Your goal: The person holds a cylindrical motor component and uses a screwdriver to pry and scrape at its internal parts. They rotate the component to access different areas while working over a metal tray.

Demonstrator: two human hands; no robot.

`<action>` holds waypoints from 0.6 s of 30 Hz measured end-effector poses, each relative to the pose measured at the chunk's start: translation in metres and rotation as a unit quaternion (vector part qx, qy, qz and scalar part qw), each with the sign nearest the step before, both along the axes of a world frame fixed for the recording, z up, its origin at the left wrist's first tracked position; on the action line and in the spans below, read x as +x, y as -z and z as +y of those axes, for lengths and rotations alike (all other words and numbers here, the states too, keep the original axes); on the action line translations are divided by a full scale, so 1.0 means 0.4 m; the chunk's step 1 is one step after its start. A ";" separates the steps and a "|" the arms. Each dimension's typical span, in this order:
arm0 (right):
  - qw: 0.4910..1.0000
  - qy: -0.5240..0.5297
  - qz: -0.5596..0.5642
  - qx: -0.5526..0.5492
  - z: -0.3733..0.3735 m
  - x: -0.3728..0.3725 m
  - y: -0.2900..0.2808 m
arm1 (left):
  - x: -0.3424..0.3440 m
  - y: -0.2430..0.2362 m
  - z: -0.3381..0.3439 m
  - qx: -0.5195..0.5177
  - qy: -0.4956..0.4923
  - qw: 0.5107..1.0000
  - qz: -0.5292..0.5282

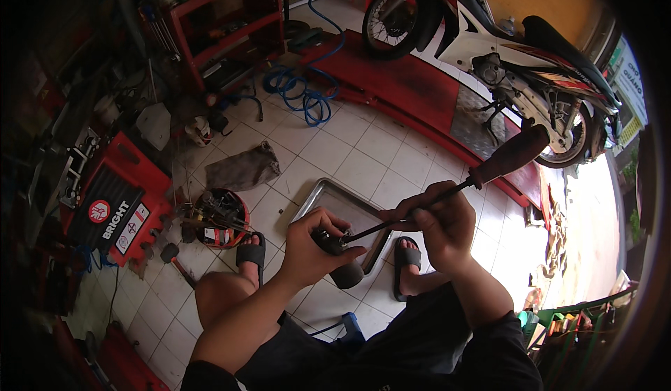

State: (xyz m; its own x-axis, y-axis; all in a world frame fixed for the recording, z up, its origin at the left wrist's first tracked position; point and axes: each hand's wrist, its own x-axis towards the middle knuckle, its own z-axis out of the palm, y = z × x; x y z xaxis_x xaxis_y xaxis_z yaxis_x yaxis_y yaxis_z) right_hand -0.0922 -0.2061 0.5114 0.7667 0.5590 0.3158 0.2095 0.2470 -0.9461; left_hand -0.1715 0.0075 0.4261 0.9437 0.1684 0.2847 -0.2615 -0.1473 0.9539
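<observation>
My left hand [307, 255] is closed around a small dark part with a rounded cylindrical end [347, 275]. Its exact kind I cannot make out. In my right hand [447, 230] is a long screwdriver [509, 156], gripped by its shaft with the fingers wrapped near the middle. The thick reddish-brown handle points up to the right, away from the part. At the other end the tip meets the part beside my left fingers and thumb; whether it sits in a screw is too small to tell. Below both hands, a metal tray [328, 188] lies on the tiled floor.
A red bucket [241, 213] full of tools stands left of the tray, near a grey cloth [244, 166]. A hammer [178, 262] lies beside a red-and-black machine [112, 209]. Blue hose [307, 97] coils by a red lift platform [391, 83] bearing a motorcycle [482, 48].
</observation>
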 end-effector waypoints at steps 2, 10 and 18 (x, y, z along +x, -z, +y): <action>0.999 0.038 -0.014 -0.017 0.003 -0.010 0.000 | 0.001 0.001 0.000 -0.009 -0.002 1.000 -0.001; 0.986 0.075 -0.080 -0.123 -0.022 -0.015 0.016 | -0.001 0.008 0.004 0.011 -0.005 1.000 -0.013; 0.997 0.008 -0.076 0.015 0.045 -0.036 -0.033 | 0.003 0.010 0.004 0.014 -0.005 1.000 -0.021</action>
